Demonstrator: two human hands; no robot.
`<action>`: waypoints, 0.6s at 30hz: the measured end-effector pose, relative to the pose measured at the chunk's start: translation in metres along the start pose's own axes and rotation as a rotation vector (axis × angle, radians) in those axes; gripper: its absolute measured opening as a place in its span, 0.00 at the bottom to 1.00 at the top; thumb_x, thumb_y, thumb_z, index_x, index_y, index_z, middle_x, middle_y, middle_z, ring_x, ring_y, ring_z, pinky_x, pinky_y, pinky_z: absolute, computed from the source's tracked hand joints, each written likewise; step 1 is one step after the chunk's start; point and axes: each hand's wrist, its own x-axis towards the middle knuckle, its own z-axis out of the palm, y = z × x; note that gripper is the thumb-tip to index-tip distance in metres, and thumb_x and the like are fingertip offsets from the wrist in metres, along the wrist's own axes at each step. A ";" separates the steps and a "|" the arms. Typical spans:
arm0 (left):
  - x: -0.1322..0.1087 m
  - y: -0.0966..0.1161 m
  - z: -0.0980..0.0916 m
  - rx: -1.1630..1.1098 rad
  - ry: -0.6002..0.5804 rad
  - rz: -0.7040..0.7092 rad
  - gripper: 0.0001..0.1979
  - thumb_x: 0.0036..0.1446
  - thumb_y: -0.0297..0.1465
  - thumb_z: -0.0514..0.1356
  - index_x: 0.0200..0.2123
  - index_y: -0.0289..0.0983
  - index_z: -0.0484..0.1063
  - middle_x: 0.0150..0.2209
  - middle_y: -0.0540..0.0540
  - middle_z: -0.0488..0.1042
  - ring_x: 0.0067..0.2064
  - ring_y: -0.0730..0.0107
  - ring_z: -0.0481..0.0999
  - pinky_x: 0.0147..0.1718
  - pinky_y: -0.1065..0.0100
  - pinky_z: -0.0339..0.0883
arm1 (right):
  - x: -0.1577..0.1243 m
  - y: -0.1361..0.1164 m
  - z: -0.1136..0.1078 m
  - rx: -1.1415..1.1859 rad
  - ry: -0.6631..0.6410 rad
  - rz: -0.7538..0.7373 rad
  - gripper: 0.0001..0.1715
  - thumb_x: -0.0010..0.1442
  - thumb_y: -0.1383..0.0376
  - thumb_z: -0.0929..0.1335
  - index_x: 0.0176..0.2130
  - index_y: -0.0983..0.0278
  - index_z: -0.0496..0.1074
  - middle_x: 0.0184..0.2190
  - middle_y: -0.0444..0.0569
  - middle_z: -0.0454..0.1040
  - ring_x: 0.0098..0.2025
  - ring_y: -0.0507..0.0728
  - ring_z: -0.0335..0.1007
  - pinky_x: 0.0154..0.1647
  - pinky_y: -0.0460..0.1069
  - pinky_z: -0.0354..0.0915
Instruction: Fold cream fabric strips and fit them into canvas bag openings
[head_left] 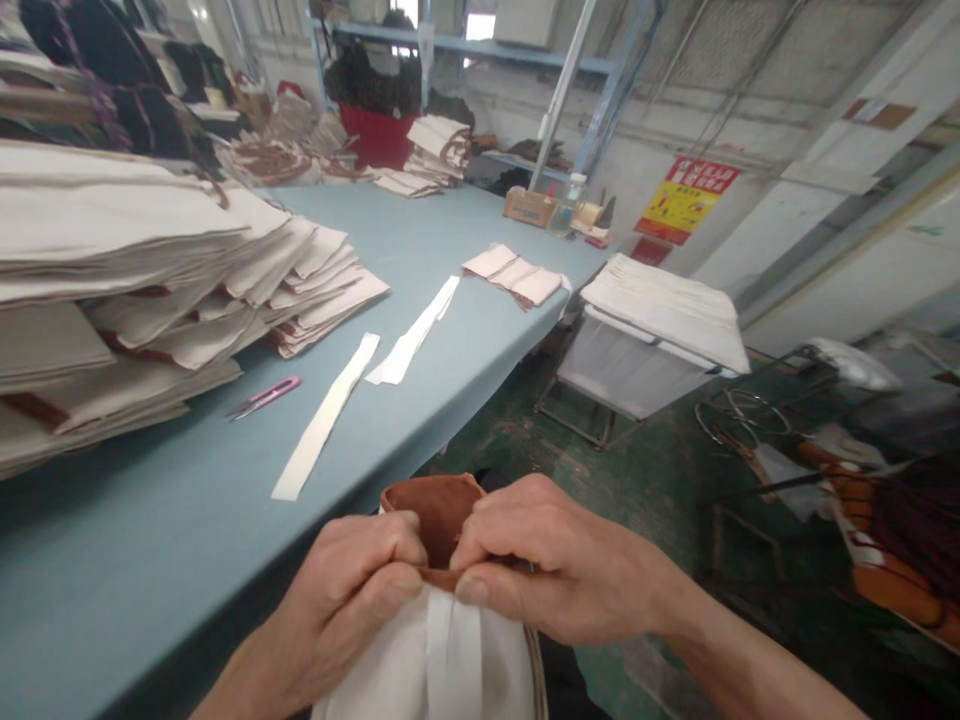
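A cream cloth bag (pixel 390 660) with a brown lining hangs between my two hands, below the table's front edge. My left hand (pixel 352 575) pinches the near rim of its opening, thumb outside and fingers inside. Close beside it, my right hand (pixel 547 560) grips the same rim with thumb and fingers. A white strip (pixel 454 655) runs down the bag's outer face below my thumbs. The opening gapes, and the brown lining (pixel 439 500) shows on the far side. The bag's lower part is out of view.
On the blue-green table (pixel 180 540) lie pink thread snips (pixel 274 392), a cream strip (pixel 328 420), white strips (pixel 420 330) and small pink-beige pieces (pixel 517 272). Stacked cream cloth pieces (pixel 112 220) fill the left side. A white cloth-topped cart (pixel 660 310) stands right. A person (pixel 127 80) is at upper left.
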 end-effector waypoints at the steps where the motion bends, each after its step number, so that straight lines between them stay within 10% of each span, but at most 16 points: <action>1: 0.001 0.005 -0.005 0.009 -0.034 -0.023 0.26 0.79 0.44 0.43 0.30 0.41 0.65 0.26 0.53 0.68 0.27 0.71 0.67 0.29 0.69 0.61 | 0.000 -0.001 -0.001 -0.038 0.010 -0.009 0.18 0.75 0.61 0.65 0.33 0.64 0.74 0.27 0.43 0.76 0.29 0.50 0.70 0.34 0.47 0.60; 11: 0.022 0.061 -0.014 0.341 -0.204 -0.111 0.21 0.77 0.38 0.54 0.27 0.42 0.64 0.24 0.56 0.68 0.25 0.73 0.67 0.26 0.69 0.58 | -0.003 -0.002 0.001 -0.130 0.080 -0.090 0.22 0.74 0.59 0.68 0.27 0.62 0.67 0.22 0.40 0.69 0.25 0.49 0.63 0.27 0.47 0.53; 18: 0.027 0.049 0.015 -0.396 -0.179 -0.375 0.36 0.67 0.60 0.57 0.20 0.39 0.51 0.19 0.58 0.48 0.21 0.78 0.48 0.19 0.72 0.45 | -0.009 0.004 0.012 0.096 0.123 -0.108 0.22 0.72 0.58 0.68 0.27 0.61 0.65 0.22 0.38 0.65 0.25 0.49 0.61 0.27 0.46 0.56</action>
